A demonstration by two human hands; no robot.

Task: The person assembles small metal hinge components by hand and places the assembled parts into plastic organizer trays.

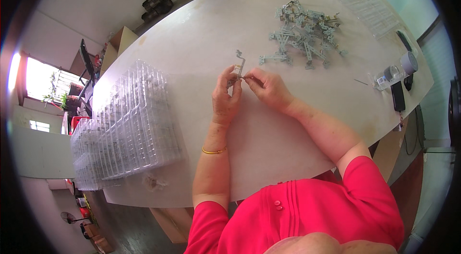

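Over the middle of the white table (201, 28), my left hand (224, 99) grips a small grey metal bracket (239, 65) between thumb and fingers. Its crooked upper end stands up above my fingertips, and a brass-coloured part shows along its side. The lower end is hidden in my hand. My right hand (271, 90) is closed in a pinch against the bracket's right side. What lies between those fingertips is too small to make out. Beyond my right hand lies a loose pile of similar metal brackets (307, 33).
Stacked clear plastic trays (137, 124) with compartments stand at the left. Another clear tray (355, 4) lies at the far right. Near the right edge are a clear plastic bottle (385, 79), a grey round-ended object (408, 63), a black phone (397, 96) and a thin rod (360, 81).
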